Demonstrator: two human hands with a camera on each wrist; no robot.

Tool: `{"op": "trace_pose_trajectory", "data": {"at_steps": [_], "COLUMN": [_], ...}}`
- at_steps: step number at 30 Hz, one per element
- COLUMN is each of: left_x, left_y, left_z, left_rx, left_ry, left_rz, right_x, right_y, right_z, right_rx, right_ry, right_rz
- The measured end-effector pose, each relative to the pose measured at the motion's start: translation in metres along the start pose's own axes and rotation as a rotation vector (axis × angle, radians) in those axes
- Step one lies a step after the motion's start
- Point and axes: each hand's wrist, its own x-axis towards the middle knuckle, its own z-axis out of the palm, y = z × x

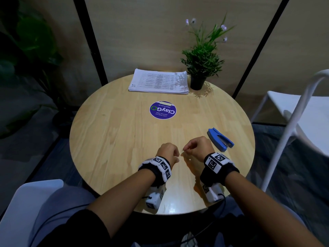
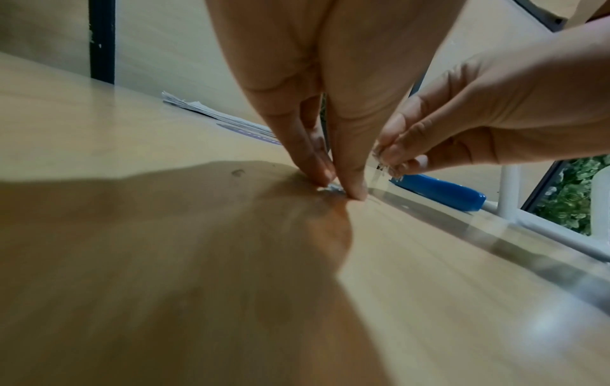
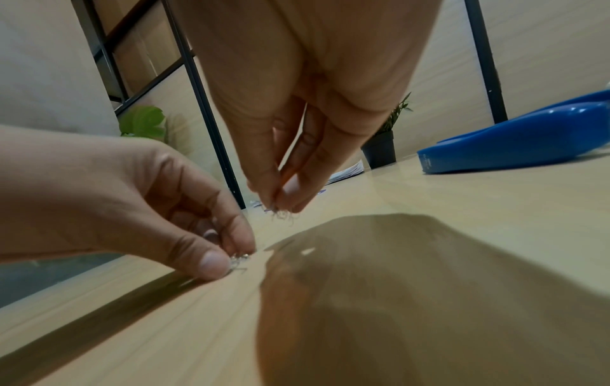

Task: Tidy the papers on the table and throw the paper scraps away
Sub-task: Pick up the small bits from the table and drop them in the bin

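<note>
The papers [image 1: 158, 83] lie in one squared stack at the far edge of the round table [image 1: 110, 139], just beside the potted plant [image 1: 201, 68], so that half of the job looks done. What is left, as far as I can judge, is the small litter near the front edge. The left hand [image 1: 168, 153] is down at the wood with thumb and forefinger closed on a little cluster of bent metal bits [image 3: 238, 261], staples by the look of them, which touch the tabletop. The right hand [image 1: 197, 146] is held a little above the surface, its fingertips [image 3: 283, 198] nipped together on a second tuft of the same thin wire pieces [image 3: 280, 212] that hangs below them. The two hands are close together, not touching. A blue stapler [image 1: 220, 139] lies to the right of them, well apart from the stack, and a round purple sticker [image 1: 162, 110] marks the middle of the table. No loose paper scraps show on the wood, though bits this small might escape the head view. No bin appears in any view, so the throwing away is not yet done, and the stapler may want putting straight as well.
</note>
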Motion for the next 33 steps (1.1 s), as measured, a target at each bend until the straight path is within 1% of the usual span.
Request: {"op": "trace_pose_trajectory", "data": {"at_steps": [4,7,13,16,23,26,29,33], "left_x": [0.001,0.002,0.001,0.001,0.0,-0.001,-0.003,-0.017], "left_y": [0.0,0.003,0.006,0.008,0.015,0.014,0.002,-0.02], "left_z": [0.0,-0.001,0.002,0.003,-0.001,-0.009,-0.019,-0.043], "left_rx": [-0.013,0.019,0.159,0.221,0.338,0.237,0.007,-0.273], "left_ry": [-0.038,-0.056,-0.036,-0.031,-0.075,-0.059,-0.004,0.08], "left_rz": [-0.003,-0.006,0.054,0.062,0.084,0.046,-0.004,-0.021], "right_x": [-0.002,-0.005,-0.008,-0.01,-0.017,-0.02,-0.024,-0.029], "right_y": [-0.002,-0.003,0.001,0.0,-0.004,-0.006,-0.012,-0.031], "right_z": [0.002,0.001,-0.008,-0.009,-0.01,-0.009,-0.007,0.001], "right_rx": [0.006,0.007,0.022,0.014,0.028,0.03,0.035,0.052], "right_ry": [0.0,-0.004,0.016,0.011,0.017,0.02,0.018,0.008], "right_rz": [0.006,-0.006,0.0,-0.004,-0.002,0.013,0.017,0.008]}}
